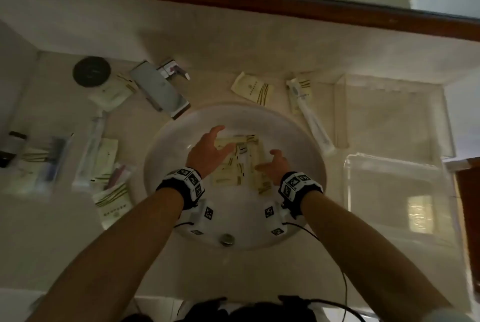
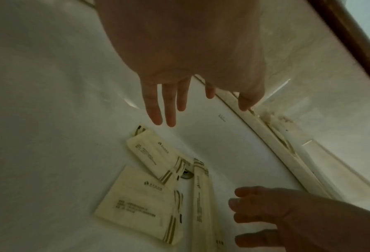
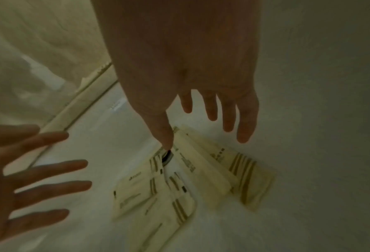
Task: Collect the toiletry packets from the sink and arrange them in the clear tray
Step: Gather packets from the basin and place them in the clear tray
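Several cream toiletry packets (image 1: 233,165) with gold stripes lie overlapping at the bottom of the round white sink (image 1: 298,129), around the drain (image 3: 168,156). My left hand (image 1: 207,151) hovers over their left side, fingers (image 2: 169,109) straight and spread, holding nothing. My right hand (image 1: 275,164) hangs over their right side, also open and empty; its thumb points down toward the drain. The wrist views show the packets (image 2: 136,202) (image 3: 214,170) below both hands, with a gap to the fingertips. A clear tray (image 1: 348,186) stands on the counter right of the sink.
A second clear tray (image 1: 340,113) sits behind the first. The chrome faucet (image 1: 161,87) juts over the sink's far left rim. More packets (image 1: 253,89) and a wrapped toothbrush (image 1: 314,124) lie behind the sink; toiletries (image 1: 104,165) crowd the left counter.
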Tool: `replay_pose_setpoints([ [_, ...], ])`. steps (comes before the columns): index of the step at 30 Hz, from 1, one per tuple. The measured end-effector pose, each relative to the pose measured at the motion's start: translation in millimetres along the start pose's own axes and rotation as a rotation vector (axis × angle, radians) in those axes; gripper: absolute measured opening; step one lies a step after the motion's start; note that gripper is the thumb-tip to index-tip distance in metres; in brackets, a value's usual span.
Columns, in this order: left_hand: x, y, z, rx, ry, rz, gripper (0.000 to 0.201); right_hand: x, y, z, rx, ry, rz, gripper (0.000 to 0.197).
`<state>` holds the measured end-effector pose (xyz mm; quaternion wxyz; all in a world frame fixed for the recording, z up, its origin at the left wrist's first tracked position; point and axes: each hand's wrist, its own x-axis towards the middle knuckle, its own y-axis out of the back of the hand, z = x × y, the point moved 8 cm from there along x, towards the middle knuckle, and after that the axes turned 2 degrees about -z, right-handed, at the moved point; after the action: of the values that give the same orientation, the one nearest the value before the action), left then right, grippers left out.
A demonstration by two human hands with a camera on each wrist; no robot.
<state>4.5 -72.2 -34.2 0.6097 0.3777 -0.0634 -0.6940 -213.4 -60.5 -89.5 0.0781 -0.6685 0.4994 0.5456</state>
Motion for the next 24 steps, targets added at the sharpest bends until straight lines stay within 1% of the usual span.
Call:
replay_pose_setpoints([
  [5,12.3,-2.2,-10.0,-0.015,0.030,-0.043,0.060,21.2,-8.3,-0.1,-0.131,-0.035,-0.035,0.081],
  [8,17.8,-5.0,-17.4,-0.020,0.034,-0.044,0.058,29.6,-14.1,-3.1,-0.238,-0.059,-0.035,0.075],
  [11,21.0,-4.4,-22.6,-0.030,0.048,-0.049,0.056,39.4,-19.9,-2.1,-0.286,-0.089,-0.039,0.071],
  [14,24.7,-4.2,-28.0,-0.020,0.051,-0.047,0.056,43.3,-23.2,-0.6,-0.292,-0.107,-0.038,0.066],
  [18,26.1,-4.4,-32.4,-0.007,0.060,-0.039,0.057,46.8,-27.1,1.6,-0.270,-0.114,-0.038,0.053],
  [24,22.2,-4.0,-33.3,0.003,0.061,-0.034,0.056,49.6,-31.6,1.5,-0.165,-0.106,-0.057,0.059],
])
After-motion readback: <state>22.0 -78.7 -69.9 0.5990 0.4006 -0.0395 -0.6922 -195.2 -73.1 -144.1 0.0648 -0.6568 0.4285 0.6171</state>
